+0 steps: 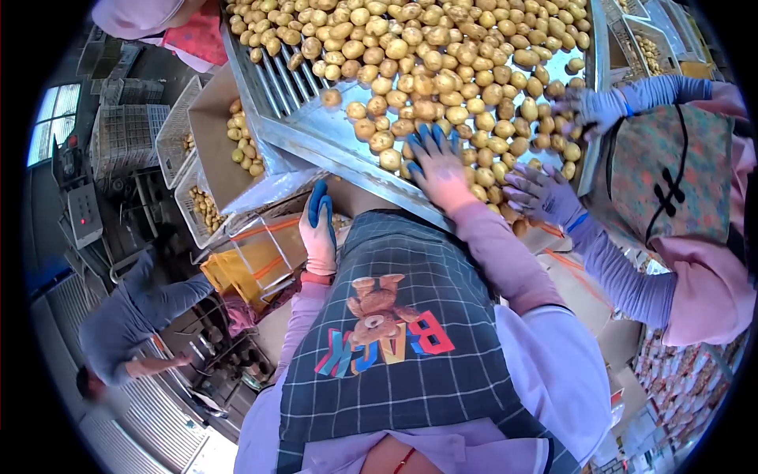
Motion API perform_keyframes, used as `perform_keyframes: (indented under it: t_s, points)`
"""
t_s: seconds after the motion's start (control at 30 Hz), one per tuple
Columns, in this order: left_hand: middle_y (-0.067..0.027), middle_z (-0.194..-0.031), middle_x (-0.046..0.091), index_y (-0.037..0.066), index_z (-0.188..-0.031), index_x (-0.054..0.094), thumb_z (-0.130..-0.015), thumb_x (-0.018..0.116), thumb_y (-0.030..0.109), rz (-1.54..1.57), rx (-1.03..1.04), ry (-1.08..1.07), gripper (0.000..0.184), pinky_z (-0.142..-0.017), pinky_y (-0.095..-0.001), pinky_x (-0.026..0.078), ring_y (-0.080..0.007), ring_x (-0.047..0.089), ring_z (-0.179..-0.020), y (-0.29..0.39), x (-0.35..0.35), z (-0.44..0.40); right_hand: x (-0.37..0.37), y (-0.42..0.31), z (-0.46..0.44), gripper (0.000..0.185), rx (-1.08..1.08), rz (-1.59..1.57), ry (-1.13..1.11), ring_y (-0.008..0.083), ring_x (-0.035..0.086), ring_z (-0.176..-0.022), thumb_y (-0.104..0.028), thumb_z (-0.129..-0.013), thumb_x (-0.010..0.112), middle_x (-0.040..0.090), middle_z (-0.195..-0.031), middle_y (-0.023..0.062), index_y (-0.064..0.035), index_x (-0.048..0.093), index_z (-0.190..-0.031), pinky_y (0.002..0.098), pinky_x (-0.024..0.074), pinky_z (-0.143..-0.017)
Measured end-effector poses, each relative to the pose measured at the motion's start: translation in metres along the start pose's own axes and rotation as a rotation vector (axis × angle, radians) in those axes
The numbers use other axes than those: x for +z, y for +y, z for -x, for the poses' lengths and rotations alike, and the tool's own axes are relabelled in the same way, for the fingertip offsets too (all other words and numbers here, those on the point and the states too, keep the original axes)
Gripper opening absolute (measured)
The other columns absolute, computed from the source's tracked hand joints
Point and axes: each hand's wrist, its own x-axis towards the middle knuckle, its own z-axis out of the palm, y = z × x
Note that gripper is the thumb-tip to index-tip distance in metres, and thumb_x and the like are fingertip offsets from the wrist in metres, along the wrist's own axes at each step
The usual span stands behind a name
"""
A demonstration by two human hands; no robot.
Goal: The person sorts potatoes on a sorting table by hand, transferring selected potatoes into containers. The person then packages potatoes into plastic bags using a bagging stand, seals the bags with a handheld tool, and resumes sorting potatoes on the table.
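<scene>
Many yellow-brown potatoes (pixel 442 59) are spread over a metal sorting table (pixel 304 126). My right hand (pixel 436 166), in a glove with blue fingertips, lies with fingers spread on potatoes near the table's front edge. Off that edge, to the left, my left hand (pixel 318 229) hangs beside a cardboard box; its blue-tipped fingers are held together, and I cannot make out anything in them.
A co-worker's two gloved hands (pixel 545 193) touch potatoes at the table's right end. Slatted rollers (pixel 280 83) form its left part. Potatoes fill a cardboard box (pixel 209 118) and crates (pixel 204 209) at left. Another person (pixel 118 324) stands at lower left.
</scene>
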Motion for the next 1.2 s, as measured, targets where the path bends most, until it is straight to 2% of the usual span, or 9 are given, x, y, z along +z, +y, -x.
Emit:
perform_keyframes:
  t_s: [0.1, 0.27, 0.43, 0.53, 0.6, 0.73, 0.9, 1.0, 1.2]
  points:
    - [-0.0135, -0.13, 0.056, -0.006, -0.132, 0.049, -0.094, 0.053, 0.003, -0.005, 0.067, 0.005, 0.039, -0.101, -0.0284, 0.041, -0.0183, 0.054, -0.117, 0.008, -0.003, -0.016, -0.025, 0.043, 0.03, 0.045, 0.055, 0.232, -0.061, 0.0296, 0.034, -0.136, -0.037, -0.09, 0.053, 0.046, -0.14, 0.0083, -0.0288, 0.051, -0.134, 0.0568, 0.0184, -0.113]
    - [-0.0198, -0.119, 0.061, 0.0, -0.123, 0.058, -0.082, 0.066, 0.013, -0.65, 0.297, -0.299, 0.044, -0.095, -0.0391, 0.045, -0.0323, 0.06, -0.106, 0.011, 0.035, -0.066, -0.037, 0.082, 0.027, 0.048, 0.469, 0.254, 0.278, 0.0383, 0.039, -0.129, -0.03, -0.089, 0.054, 0.045, -0.137, 0.0189, -0.0127, 0.051, -0.134, 0.0546, 0.0218, -0.111]
    - [-0.0124, -0.092, 0.065, 0.011, -0.12, 0.059, -0.076, 0.071, 0.031, -1.208, 0.595, -0.572, 0.05, -0.074, -0.0428, 0.049, -0.0308, 0.064, -0.086, 0.004, 0.119, -0.117, -0.03, -0.024, -0.039, 0.048, 0.227, -0.163, 0.402, 0.0371, 0.043, -0.127, -0.015, -0.086, 0.06, 0.047, -0.137, 0.0202, -0.0097, 0.052, -0.133, 0.0473, 0.0296, -0.11]
    - [-0.0169, -0.103, 0.065, 0.009, -0.122, 0.057, -0.075, 0.072, 0.028, -1.002, 0.623, -0.728, 0.053, -0.081, -0.0421, 0.05, -0.0344, 0.063, -0.095, -0.033, 0.125, -0.142, -0.012, -0.055, -0.042, 0.046, 0.137, -0.143, 0.329, 0.0331, 0.046, -0.126, -0.015, -0.086, 0.06, 0.051, -0.135, 0.0178, -0.0079, 0.053, -0.132, 0.0434, 0.0313, -0.109]
    - [-0.0178, -0.112, 0.064, 0.007, -0.129, 0.054, -0.071, 0.076, 0.024, -0.395, 0.513, -0.755, 0.065, -0.09, -0.0395, 0.048, -0.0337, 0.062, -0.105, -0.025, 0.11, -0.145, -0.002, -0.046, -0.026, 0.044, 0.457, -0.459, 0.384, 0.0346, 0.047, -0.125, -0.018, -0.089, 0.059, 0.051, -0.134, 0.0184, -0.0069, 0.053, -0.131, 0.0422, 0.0337, -0.109]
    - [-0.0166, -0.127, 0.057, 0.008, -0.147, 0.032, -0.068, 0.084, 0.023, -0.143, 0.454, -0.808, 0.096, -0.095, -0.0361, 0.046, -0.0255, 0.06, -0.11, 0.081, 0.052, -0.153, -0.018, -0.037, 0.006, 0.042, 0.613, -0.31, 0.544, 0.0305, 0.05, -0.124, -0.008, -0.09, 0.057, 0.054, -0.133, 0.0173, 0.0001, 0.052, -0.131, 0.0376, 0.0368, -0.106]
    - [-0.0112, -0.107, 0.065, 0.001, -0.144, 0.034, -0.065, 0.086, 0.031, -0.302, 0.933, -0.571, 0.099, -0.086, -0.0363, 0.047, -0.0273, 0.061, -0.094, 0.118, -0.003, -0.191, 0.016, -0.046, 0.011, 0.039, 0.673, -0.302, 0.566, 0.0301, 0.052, -0.121, -0.009, -0.091, 0.056, 0.056, -0.13, 0.0164, 0.001, 0.054, -0.128, 0.0372, 0.0376, -0.104]
    - [-0.0122, -0.107, 0.065, 0.0, -0.137, 0.045, -0.066, 0.085, 0.033, -0.444, 0.864, -0.467, 0.088, -0.086, -0.0394, 0.046, -0.0284, 0.059, -0.095, 0.12, -0.038, -0.207, 0.013, -0.063, -0.022, 0.039, 0.544, -0.285, 0.398, 0.0318, 0.052, -0.121, -0.011, -0.091, 0.056, 0.057, -0.128, 0.0179, 0.0006, 0.054, -0.128, 0.0383, 0.0374, -0.104]
    - [-0.014, -0.114, 0.063, 0.003, -0.12, 0.061, -0.068, 0.082, 0.016, -0.323, 0.624, 0.415, 0.057, -0.091, -0.0365, 0.048, -0.0268, 0.061, -0.104, 0.113, -0.178, -0.219, -0.003, -0.071, -0.078, 0.037, 0.453, -0.46, 0.298, 0.0254, 0.052, -0.119, -0.008, -0.094, 0.05, 0.057, -0.129, 0.0166, 0.006, 0.053, -0.128, 0.0357, 0.0376, -0.104]
